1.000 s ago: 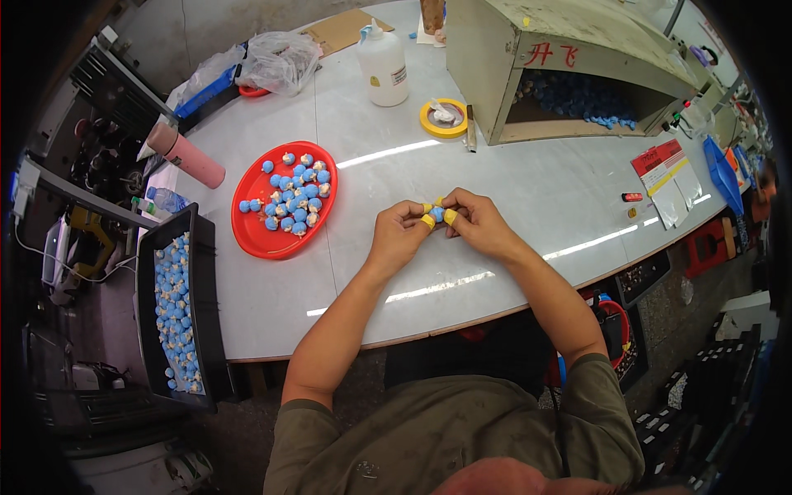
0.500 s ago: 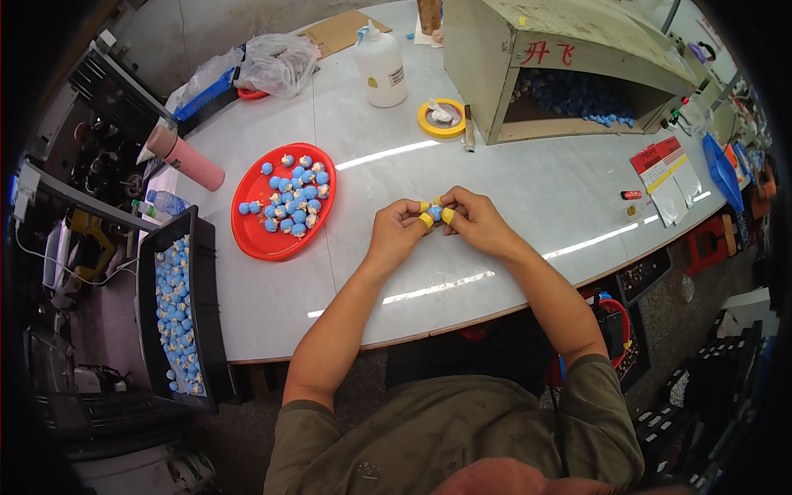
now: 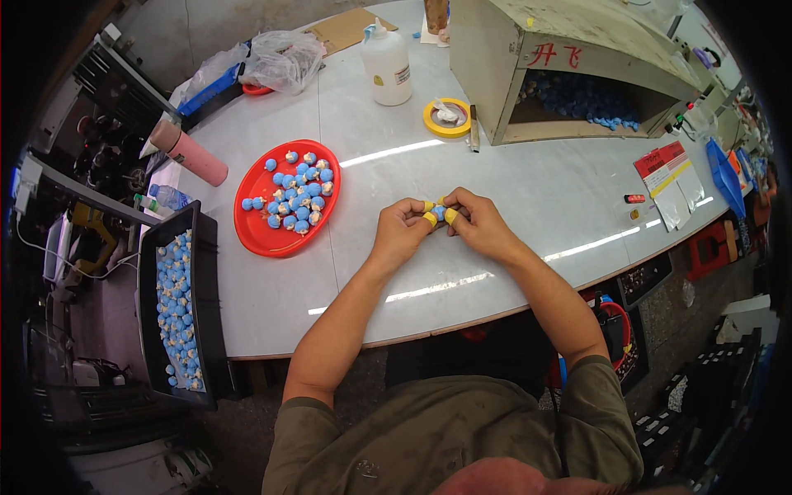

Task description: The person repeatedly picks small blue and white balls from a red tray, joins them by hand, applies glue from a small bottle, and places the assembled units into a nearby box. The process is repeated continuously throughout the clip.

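Observation:
Between the fingertips of both hands is a small blue ball-shaped piece [image 3: 439,214], held just above the white tabletop. My left hand [image 3: 402,227] pinches it from the left, and my right hand [image 3: 475,221] grips it from the right. Yellow tape or finger covers wrap several of my fingertips. The fingers hide most of the piece. To the left lies a round red plate [image 3: 266,242] with many blue balls, each with a cream-coloured part. A black bin [image 3: 211,305] at the table's left edge holds many more of the same balls.
A white squeeze bottle [image 3: 386,70], a yellow tape roll [image 3: 446,132] and a metal cabinet [image 3: 478,78] filled with blue pieces stand at the back. A pink flask [image 3: 198,158] lies at the left. Red-and-yellow printed packets [image 3: 670,177] rest at the right.
The view has shifted slightly. Both hands keep their pinch on the small blue ball, with hardly any movement of the fingers.

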### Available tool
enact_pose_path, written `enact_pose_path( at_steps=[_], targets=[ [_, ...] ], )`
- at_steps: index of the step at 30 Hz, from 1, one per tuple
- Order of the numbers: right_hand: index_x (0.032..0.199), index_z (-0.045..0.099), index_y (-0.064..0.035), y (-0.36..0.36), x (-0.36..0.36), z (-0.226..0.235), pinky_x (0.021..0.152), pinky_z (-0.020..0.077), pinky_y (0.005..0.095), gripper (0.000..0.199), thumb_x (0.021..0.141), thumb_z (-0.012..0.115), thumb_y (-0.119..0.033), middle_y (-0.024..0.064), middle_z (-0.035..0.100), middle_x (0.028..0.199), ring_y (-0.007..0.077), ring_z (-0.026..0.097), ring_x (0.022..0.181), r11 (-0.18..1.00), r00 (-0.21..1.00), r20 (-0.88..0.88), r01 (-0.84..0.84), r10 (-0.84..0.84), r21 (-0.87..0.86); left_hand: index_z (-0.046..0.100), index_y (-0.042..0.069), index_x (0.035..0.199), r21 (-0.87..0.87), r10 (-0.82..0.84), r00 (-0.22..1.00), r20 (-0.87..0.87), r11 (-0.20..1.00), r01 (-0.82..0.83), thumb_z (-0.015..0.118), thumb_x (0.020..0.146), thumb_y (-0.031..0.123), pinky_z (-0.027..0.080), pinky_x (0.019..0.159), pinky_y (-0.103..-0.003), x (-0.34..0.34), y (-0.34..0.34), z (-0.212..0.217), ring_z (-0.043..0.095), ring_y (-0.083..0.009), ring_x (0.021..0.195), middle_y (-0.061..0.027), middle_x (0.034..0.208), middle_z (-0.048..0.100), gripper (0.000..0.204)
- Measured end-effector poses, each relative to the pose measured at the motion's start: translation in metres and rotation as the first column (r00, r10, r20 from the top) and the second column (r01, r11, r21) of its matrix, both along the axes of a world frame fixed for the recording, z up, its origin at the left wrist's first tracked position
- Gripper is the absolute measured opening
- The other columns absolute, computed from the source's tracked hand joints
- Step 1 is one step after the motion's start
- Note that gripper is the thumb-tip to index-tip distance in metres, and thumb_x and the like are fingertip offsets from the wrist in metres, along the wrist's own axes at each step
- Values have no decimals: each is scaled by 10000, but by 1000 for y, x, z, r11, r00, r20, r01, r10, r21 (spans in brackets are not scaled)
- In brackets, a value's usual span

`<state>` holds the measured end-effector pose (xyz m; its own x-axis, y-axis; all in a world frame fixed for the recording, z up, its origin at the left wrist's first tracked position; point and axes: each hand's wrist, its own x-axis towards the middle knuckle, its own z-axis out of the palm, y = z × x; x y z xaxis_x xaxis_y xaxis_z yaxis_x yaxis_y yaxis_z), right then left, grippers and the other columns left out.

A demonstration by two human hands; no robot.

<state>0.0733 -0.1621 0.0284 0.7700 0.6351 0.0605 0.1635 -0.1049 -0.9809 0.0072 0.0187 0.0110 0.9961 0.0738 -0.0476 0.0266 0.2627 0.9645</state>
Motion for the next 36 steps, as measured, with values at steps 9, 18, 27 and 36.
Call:
enact_pose_path(
  at_steps=[9, 18, 27, 36],
  targets=[
    [1188, 576, 26, 0, 6, -1, 640, 530, 249, 217, 1000, 541, -78, 71, 635, 928, 100, 611, 708, 981, 963, -246, 148, -114, 124, 568, -39, 1182, -275, 246, 963, -108, 924, -267, 619, 989, 87, 578, 852, -267, 0, 10, 27, 698, -181, 989, -132, 1093, 683, 236],
    [1172, 584, 26, 4, 11, -4, 628, 521, 244, 214, 980, 565, -67, 63, 625, 906, 96, 601, 688, 982, 964, -229, 163, -138, 94, 434, -85, 1338, -714, 587, 800, -124, 507, -483, 322, 1075, 200, 538, 1037, -356, 2, 83, 45, 581, -305, 1268, -214, 1322, 596, 404],
    [1140, 595, 30, 1, 14, -11, 593, 509, 242, 189, 971, 563, -50, 60, 622, 874, 96, 588, 649, 983, 968, -189, 176, -163, 56, 586, 21, 1296, 728, 475, 855, 208, 509, -460, 556, 990, 168, 522, 910, -398, 1, 89, 60, 661, -281, 1093, -158, 1268, 650, 341],
    [1153, 604, 29, 3, 13, -9, 608, 509, 248, 209, 962, 570, -46, 51, 616, 862, 98, 581, 653, 987, 973, -202, 134, -114, 91, 688, 63, 1102, 931, 209, 920, 332, -233, -283, 600, 921, 186, 393, 1033, -541, -11, 183, 30, 543, -271, 1237, -95, 1240, 643, 236]
  ],
)
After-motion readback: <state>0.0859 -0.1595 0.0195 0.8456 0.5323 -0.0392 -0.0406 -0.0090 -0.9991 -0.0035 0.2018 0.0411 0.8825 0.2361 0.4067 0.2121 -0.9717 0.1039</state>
